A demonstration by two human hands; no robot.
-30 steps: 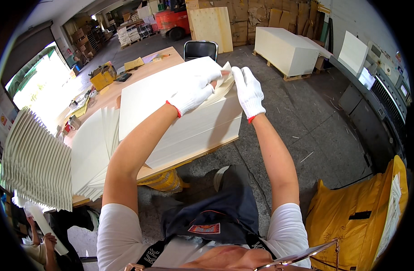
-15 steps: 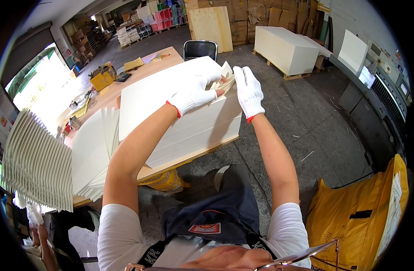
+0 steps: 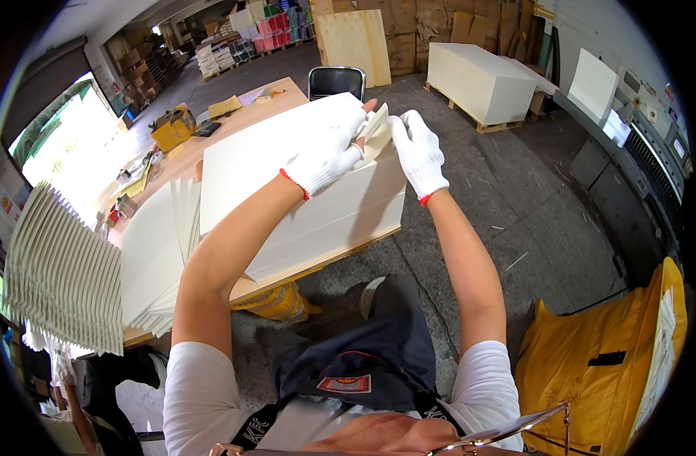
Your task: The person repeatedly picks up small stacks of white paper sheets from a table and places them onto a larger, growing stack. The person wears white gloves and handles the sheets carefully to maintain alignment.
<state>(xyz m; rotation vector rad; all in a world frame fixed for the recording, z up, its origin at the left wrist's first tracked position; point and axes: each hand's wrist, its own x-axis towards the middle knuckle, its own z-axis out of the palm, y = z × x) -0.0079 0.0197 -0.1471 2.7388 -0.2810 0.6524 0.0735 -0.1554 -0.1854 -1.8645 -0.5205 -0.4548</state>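
A tall stack of white board sheets [image 3: 264, 144] lies on the table in front of me. My left hand [image 3: 329, 159], in a white knit glove with bare fingertips showing, rests on the top near the stack's right end. Its thumb and a finger are apart beside some loose cream strips [image 3: 377, 140] that stand up from the corner. Opposite them my right hand [image 3: 418, 152], gloved too, has its fingers bent in and pressed together at the strips' outer edge. The glove partly hides what it grips.
Fanned white sheets [image 3: 154, 251] and a curved pile of sheets [image 3: 63, 266] stand at the left. A yellow box [image 3: 173, 131] sits farther along the table. A black chair [image 3: 337, 82] is behind it. Pallet stack [image 3: 477, 83] stands beyond; a yellow sack [image 3: 591, 372] is at the right. Another person's arm [image 3: 80, 414] shows lower left.
My left hand has opened its thumb and finger wider and shifted slightly away. The strips stand more upright. My right hand's fingers have bent inward onto them.
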